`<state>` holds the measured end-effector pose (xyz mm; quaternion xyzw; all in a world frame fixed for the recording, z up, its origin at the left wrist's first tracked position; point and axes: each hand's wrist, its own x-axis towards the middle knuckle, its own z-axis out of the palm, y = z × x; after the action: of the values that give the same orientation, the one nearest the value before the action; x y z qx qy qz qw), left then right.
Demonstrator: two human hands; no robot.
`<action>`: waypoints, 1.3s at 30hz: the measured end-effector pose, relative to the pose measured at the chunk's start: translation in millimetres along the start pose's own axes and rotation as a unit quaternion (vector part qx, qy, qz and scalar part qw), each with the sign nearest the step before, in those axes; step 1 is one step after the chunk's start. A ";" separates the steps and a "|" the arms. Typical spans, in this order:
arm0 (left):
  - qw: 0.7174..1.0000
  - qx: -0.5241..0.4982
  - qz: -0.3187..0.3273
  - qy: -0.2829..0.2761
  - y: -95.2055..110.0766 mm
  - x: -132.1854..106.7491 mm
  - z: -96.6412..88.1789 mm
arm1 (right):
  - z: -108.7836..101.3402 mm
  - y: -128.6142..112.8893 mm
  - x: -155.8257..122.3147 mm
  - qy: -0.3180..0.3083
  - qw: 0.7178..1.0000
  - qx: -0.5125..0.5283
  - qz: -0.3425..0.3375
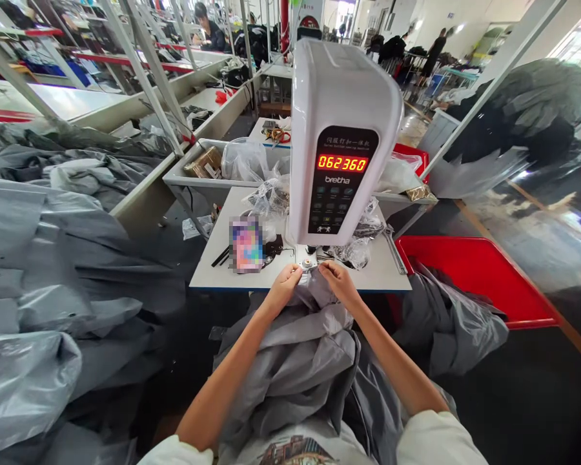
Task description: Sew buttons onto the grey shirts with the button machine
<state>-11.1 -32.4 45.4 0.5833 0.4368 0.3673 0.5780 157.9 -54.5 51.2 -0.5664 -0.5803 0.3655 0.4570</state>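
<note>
A white button sewing machine with a lit red display stands in front of me. The grey garment lies bunched over my lap, its upper edge reaching the machine's small work plate. My left hand pinches the garment's edge just left of that plate. On the other side, my right hand is closed on the same edge with thumb and fingertips. Between my fingertips a small round metallic part shows on the plate; whether it is a button or part of the machine is too small to tell.
A phone with a blurred screen lies on the white tabletop, left of the machine. Clear plastic bags surround the machine's base. A red tray holds grey garments at right. Grey garments pile up at left. Other people are farther back.
</note>
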 end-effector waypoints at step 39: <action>0.919 0.380 0.062 0.091 -24.6 36.1 -7.0 | 26.3 26.0 32.2 0.091 0.991 -0.097 -0.033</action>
<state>-7.2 2.6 18.6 0.7491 0.5567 0.2604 0.2472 143.3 -17.7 22.2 -0.6195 -0.5875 0.2395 0.4623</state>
